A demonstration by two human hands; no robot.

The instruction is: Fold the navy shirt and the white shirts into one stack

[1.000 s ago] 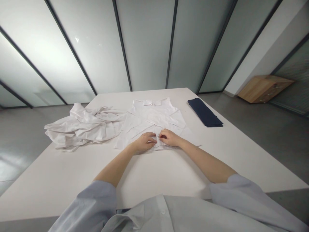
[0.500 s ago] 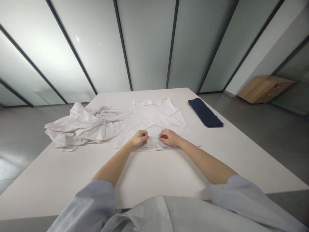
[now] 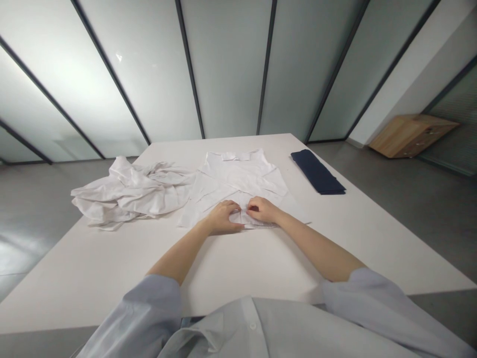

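A white shirt [image 3: 238, 174] lies on the table with its collar at the far end and its sleeves crossed over the body. Its hem points toward me. My left hand [image 3: 223, 219] rests on the shirt near the middle of the hem, thumb stretched along the edge and apart from the curved fingers. Just to its right, my right hand [image 3: 263, 211] is closed in a pinch on the shirt by the center seam. The fingertips of both hands nearly meet there, and the bit of cloth between them is partly hidden.
A crumpled heap of white cloth [image 3: 137, 194] lies left of the shirt. A folded dark navy cloth [image 3: 316, 171] is near the right edge of the white table [image 3: 238, 263]. Beyond stand frosted glass panels [image 3: 227, 69] and a wooden cabinet [image 3: 406, 135] on the floor.
My left hand has moved right toward the shirt's center, its thumb now extended along the hem. My right hand has stayed almost in place.
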